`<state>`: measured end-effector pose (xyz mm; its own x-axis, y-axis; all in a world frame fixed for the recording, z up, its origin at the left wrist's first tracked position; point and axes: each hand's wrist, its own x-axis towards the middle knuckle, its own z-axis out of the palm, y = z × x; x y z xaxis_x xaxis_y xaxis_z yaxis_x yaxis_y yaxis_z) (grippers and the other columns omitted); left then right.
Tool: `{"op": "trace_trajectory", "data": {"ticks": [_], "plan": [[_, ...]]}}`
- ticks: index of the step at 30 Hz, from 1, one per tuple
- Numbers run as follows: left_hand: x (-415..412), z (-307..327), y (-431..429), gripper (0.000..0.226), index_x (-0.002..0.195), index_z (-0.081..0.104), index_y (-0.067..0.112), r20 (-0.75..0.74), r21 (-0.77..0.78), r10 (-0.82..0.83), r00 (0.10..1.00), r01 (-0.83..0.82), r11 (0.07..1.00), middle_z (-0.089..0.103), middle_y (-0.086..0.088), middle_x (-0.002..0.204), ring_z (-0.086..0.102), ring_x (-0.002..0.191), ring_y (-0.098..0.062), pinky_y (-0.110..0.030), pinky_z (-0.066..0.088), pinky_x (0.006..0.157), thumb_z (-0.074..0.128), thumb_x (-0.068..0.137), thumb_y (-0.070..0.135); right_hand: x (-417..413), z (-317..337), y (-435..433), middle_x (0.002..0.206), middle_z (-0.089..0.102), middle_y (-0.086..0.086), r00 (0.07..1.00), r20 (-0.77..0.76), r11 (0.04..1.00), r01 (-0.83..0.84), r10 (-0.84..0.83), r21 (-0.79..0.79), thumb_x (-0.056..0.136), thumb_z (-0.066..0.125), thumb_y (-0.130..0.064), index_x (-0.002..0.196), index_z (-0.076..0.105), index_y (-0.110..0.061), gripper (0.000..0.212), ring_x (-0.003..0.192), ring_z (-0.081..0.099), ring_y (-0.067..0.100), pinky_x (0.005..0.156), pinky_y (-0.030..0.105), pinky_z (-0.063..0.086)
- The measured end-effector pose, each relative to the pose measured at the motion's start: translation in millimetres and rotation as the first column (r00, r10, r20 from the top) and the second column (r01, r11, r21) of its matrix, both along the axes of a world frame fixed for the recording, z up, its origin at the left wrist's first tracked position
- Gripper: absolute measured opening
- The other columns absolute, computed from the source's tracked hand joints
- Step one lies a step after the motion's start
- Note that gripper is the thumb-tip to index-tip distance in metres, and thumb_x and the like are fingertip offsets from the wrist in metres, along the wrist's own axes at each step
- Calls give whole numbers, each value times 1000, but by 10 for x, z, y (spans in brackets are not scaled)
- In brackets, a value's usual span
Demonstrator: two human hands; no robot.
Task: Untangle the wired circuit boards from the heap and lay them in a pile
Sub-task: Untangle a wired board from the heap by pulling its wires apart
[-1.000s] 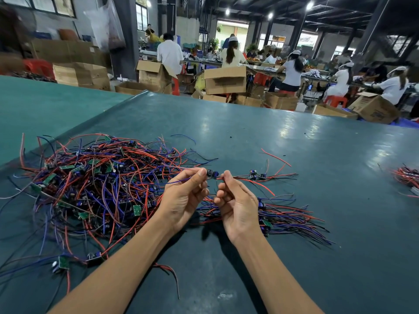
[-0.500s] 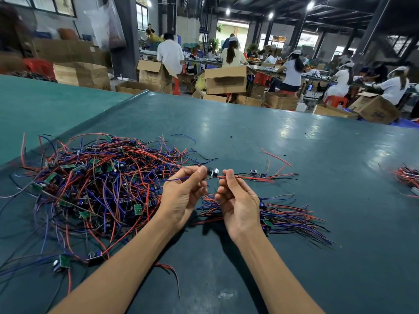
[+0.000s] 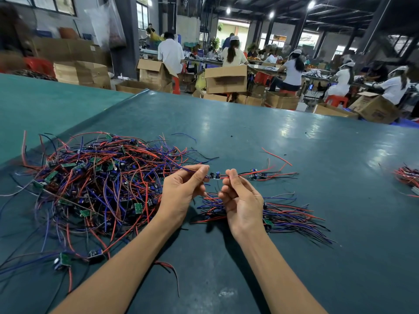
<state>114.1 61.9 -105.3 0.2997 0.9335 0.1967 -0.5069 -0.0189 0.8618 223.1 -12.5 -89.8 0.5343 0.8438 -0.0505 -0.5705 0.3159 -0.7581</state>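
**Inspector:** Report, starting from the left.

**Operator:** I recorded the heap (image 3: 97, 184) on the left of the surface (image 3: 294, 143), with red, blue and black wires crossed over many small boards. The left hand (image 3: 181, 191) was raised just right of it. Its fingers (image 3: 199, 172) pinched blue leads (image 3: 181, 168) that ran back toward the heap.

**Inspector:** And the board in hand?

**Operator:** The circuit board (image 3: 215, 175) hung between the two hands, above the surface. The right hand (image 3: 242, 200) had its fingers (image 3: 231, 175) closed on the red lead (image 3: 247, 174) on the board's far side. The pile (image 3: 290, 214) lay beneath and to the right, its wires combed roughly one way.

**Inspector:** Recommendation?

**Operator:** In my judgement the blue leads were not yet free of the heap. I advised drawing them out slowly along their own length and lifting them over crossing wires instead of tugging. I also advised gripping near the board to spare the solder joints, then laying it parallel on the pile.
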Motion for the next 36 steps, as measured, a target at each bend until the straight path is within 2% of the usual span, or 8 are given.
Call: {"op": "trace_trajectory", "data": {"ticks": [3, 12, 18, 27, 32, 36], "plan": [[22, 4, -26, 22, 92, 75, 4, 29, -17, -35, 999, 35, 999, 56, -4, 60, 49, 48, -12, -23, 50, 49, 76, 81, 23, -30, -4, -3, 73, 71, 8, 1000, 2, 1000, -18, 18, 10, 78, 76, -19, 81, 81, -8, 12, 55, 63, 12, 50, 23, 54], [13, 74, -43, 16, 85, 76, 7, 95, -101, 6, 995, 3, 995, 65, -3, 68, 57, 51, -7, -20, 51, 49, 71, 83, 22, -36, -20, 29, 75, 71, 5, 999, 44, 999, -27, 26, 24, 81, 73, -21, 85, 82, -11, 15, 57, 62, 9, 51, 22, 54], [-54, 132, 21, 26, 90, 73, 5, 91, -109, 51, 995, -41, 993, 69, -3, 71, 62, 55, -9, -19, 52, 52, 68, 84, 29, 103, 32, 18, 74, 72, 6, 996, 28, 996, 85, -86, 37, 76, 76, -19, 81, 81, -10, 11, 56, 64, 10, 52, 21, 54], [-111, 159, 79, 29, 86, 75, 5, 64, -132, 99, 993, -90, 987, 68, -4, 71, 60, 55, -10, -21, 52, 51, 70, 85, 34, 227, 43, 25, 69, 70, 5, 987, 9, 987, 158, -159, 31, 90, 71, -16, 87, 76, -5, 12, 53, 63, 10, 50, 22, 54], [-101, 126, 112, 26, 81, 72, 5, -30, -119, 161, 987, -163, 979, 64, -1, 64, 56, 51, -8, -22, 50, 48, 67, 94, 27, 278, 14, 15, 64, 64, 4, 973, 83, 976, 216, -215, 3, 91, 71, -20, 89, 73, -3, 18, 47, 56, 10, 44, 24, 51], [-112, 137, 120, 26, 83, 72, 4, -8, -135, 168, 986, -167, 977, 65, -1, 65, 58, 52, -9, -22, 51, 48, 68, 93, 28, 256, 35, 22, 61, 55, 4, 952, 181, 969, 242, -247, 51, 98, 65, -22, 84, 71, -2, 24, 42, 50, 13, 37, 27, 46]]}}
